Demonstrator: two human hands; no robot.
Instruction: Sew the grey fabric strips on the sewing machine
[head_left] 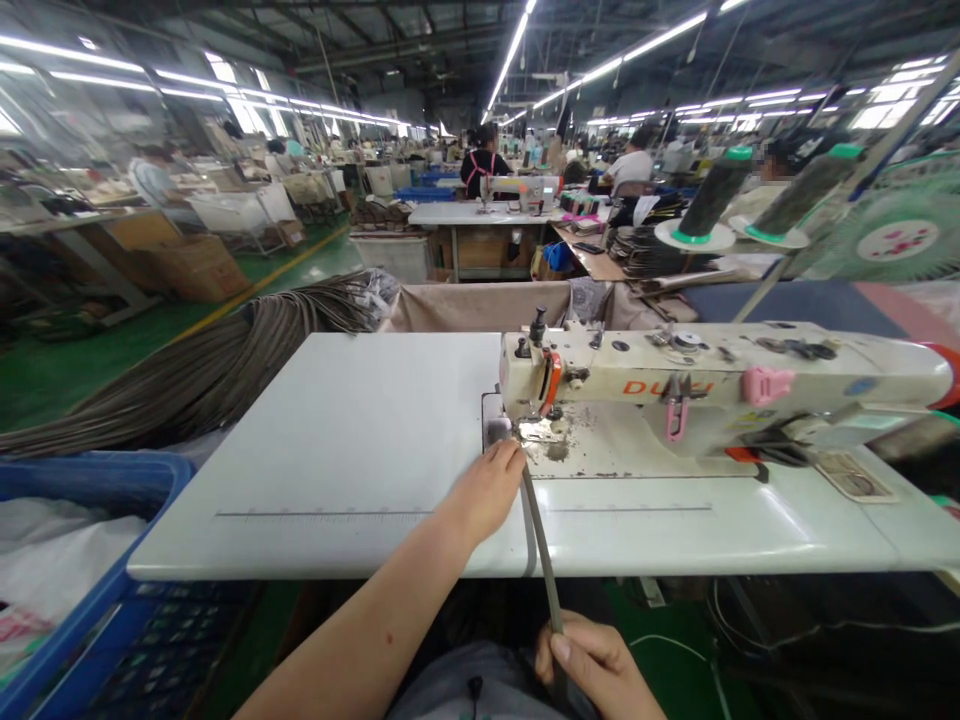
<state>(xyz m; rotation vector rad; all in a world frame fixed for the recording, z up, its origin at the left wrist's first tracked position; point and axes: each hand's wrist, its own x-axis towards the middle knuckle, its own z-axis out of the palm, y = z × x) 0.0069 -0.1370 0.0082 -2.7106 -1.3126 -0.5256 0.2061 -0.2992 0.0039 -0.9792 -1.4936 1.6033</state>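
Observation:
A cream sewing machine (pixel 622 375) stands on the white table (pixel 375 430), its needle area at the left end of the arm. A narrow grey-brown fabric strip (pixel 541 530) runs from there over the table's front edge toward my body. My left hand (pixel 491 485) lies beside the needle plate, fingers bent down together at the strip's upper end; what its fingertips press on is partly hidden. Below the edge, my right hand (pixel 589 655) has its thumb and fingers closed around the strip's lower part.
A long bundle of dark strips (pixel 202 370) drapes at the left, above a blue crate (pixel 90 500) with white bags. Pink-handled snips (pixel 678 410) hang on the machine. Two thread cones (pixel 712 200) and a green fan (pixel 900 235) stand at the right. People sit at machines farther back.

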